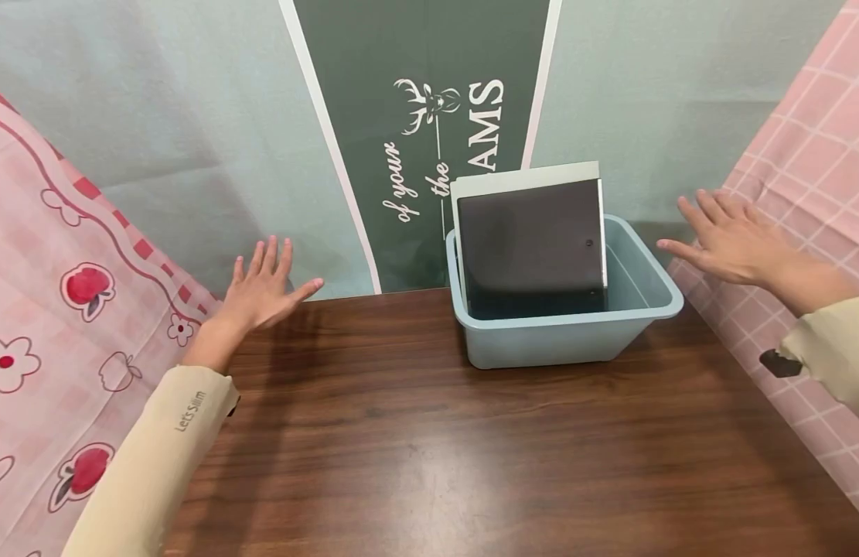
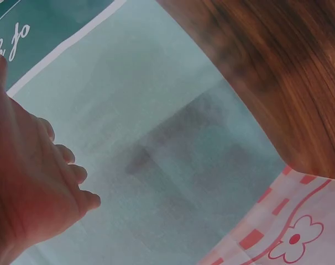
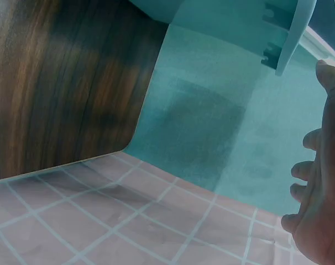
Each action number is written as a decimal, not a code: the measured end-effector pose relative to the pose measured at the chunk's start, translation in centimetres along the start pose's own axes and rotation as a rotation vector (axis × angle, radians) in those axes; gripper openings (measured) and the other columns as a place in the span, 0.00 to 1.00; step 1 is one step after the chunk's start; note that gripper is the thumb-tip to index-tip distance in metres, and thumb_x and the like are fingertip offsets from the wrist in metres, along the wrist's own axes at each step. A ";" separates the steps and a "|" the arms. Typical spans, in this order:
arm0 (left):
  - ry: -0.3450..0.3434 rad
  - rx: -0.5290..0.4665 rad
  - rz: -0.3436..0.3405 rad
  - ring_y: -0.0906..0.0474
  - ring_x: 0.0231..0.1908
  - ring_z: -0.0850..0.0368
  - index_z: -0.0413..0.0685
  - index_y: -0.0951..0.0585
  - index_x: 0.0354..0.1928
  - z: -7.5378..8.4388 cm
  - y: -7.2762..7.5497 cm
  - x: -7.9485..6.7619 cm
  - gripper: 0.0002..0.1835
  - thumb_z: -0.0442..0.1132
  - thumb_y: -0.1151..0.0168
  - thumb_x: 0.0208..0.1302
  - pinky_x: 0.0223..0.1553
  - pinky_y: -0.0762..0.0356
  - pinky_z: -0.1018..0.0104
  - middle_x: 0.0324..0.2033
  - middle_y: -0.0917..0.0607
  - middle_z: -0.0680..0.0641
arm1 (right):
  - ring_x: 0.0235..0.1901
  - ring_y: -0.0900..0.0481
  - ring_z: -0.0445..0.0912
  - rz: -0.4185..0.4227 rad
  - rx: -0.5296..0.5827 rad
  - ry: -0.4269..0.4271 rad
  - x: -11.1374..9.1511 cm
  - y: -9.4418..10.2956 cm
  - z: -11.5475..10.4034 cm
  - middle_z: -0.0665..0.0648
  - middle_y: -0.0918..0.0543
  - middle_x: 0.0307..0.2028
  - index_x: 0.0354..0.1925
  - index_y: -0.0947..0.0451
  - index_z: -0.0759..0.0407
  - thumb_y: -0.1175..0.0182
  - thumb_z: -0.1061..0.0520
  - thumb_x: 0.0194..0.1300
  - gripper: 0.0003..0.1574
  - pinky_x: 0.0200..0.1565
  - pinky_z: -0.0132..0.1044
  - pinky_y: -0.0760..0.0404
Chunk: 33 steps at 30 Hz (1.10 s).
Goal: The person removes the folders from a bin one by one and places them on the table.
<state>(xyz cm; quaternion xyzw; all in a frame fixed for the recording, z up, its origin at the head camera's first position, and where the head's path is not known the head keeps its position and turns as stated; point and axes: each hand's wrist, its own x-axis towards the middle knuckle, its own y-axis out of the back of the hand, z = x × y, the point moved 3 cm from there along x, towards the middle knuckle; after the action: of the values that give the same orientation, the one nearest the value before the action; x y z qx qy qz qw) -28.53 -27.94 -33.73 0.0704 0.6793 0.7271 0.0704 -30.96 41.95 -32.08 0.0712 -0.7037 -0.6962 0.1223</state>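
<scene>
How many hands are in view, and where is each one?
2. The left hand, fingers spread, is left of the bin, near the far left corner of the table. The right hand is right of the bin. No other hand shows.

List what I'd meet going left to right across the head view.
Pink fruit-print cloth, left hand, white "of your" lettering, light blue bin, right hand.

The bin (image 1: 540, 344) is grey-blue, the panel (image 1: 530, 240) dark with whitish edges, the table (image 1: 415, 433) brown wood-grain.
</scene>
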 end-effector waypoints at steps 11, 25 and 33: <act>-0.027 -0.004 -0.006 0.72 0.75 0.38 0.47 0.68 0.77 1.0 -0.2 0.2 0.54 0.78 0.71 0.64 0.70 0.71 0.34 0.75 0.69 0.38 | 0.73 0.70 0.67 0.007 0.011 0.052 0.2 0.2 -1.4 0.76 0.62 0.74 0.77 0.66 0.61 0.56 0.33 0.72 0.54 0.68 0.67 0.69; -0.066 -0.041 0.038 0.68 0.76 0.41 0.48 0.64 0.78 2.2 -0.5 0.6 0.54 0.77 0.66 0.64 0.71 0.69 0.37 0.77 0.65 0.40 | 0.74 0.68 0.66 0.008 0.025 0.105 0.4 0.3 -3.3 0.74 0.62 0.74 0.77 0.66 0.60 0.55 0.34 0.72 0.53 0.70 0.63 0.72; -0.090 -0.032 0.038 0.68 0.76 0.43 0.50 0.66 0.77 3.0 -0.6 1.0 0.54 0.77 0.67 0.64 0.72 0.68 0.38 0.77 0.64 0.41 | 0.75 0.66 0.64 0.019 0.023 0.142 0.5 0.2 -4.4 0.73 0.62 0.75 0.77 0.64 0.62 0.55 0.34 0.72 0.53 0.71 0.60 0.72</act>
<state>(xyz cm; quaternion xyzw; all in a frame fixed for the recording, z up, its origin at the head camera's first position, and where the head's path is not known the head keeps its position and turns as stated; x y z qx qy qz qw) -28.87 -24.80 -34.09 0.1147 0.6624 0.7351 0.0882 -30.22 37.59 -31.86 0.1151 -0.7020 -0.6800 0.1774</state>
